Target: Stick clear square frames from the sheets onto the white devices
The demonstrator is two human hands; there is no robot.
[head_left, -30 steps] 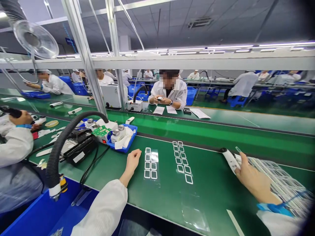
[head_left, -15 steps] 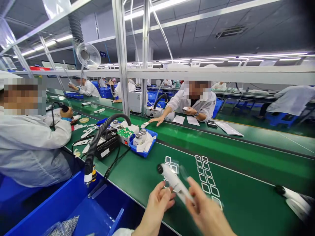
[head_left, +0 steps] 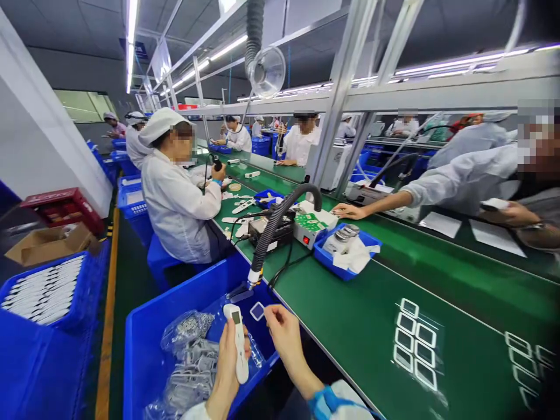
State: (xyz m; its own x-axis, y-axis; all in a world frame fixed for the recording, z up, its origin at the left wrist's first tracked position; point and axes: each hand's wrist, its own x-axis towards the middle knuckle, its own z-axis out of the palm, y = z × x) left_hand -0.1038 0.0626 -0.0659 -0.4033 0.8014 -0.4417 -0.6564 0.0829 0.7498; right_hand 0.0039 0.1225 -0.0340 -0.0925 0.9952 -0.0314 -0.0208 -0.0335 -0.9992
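Observation:
My left hand (head_left: pixel 224 359) is wrapped around a white handheld thermometer (head_left: pixel 240 350), held nearly upright with its small grey display and buttons showing. Just to the right, my right hand (head_left: pixel 283 333) pinches a small clear window with a white border (head_left: pixel 257 311) by its edge. The window and the thermometer's head are close but apart. Both hands hover over a blue bin (head_left: pixel 144 326), in which lie bags of small grey parts (head_left: pixel 192 356). On the green bench, more white-bordered windows (head_left: pixel 415 344) lie in rows on a clear sheet.
A black flexible hose (head_left: pixel 280 224) arches down to the bin's far rim. Behind it stand a white box with a red switch (head_left: pixel 308 230) and a blue tray (head_left: pixel 350 256) with jars and white wipes. A co-worker (head_left: pixel 179 192) sits left; another person's arm (head_left: pixel 389 204) reaches across the bench.
The view has swung left. The thermometer has gone from between both hands over the bench to my left hand above the bin. My right hand now pinches a white-bordered window.

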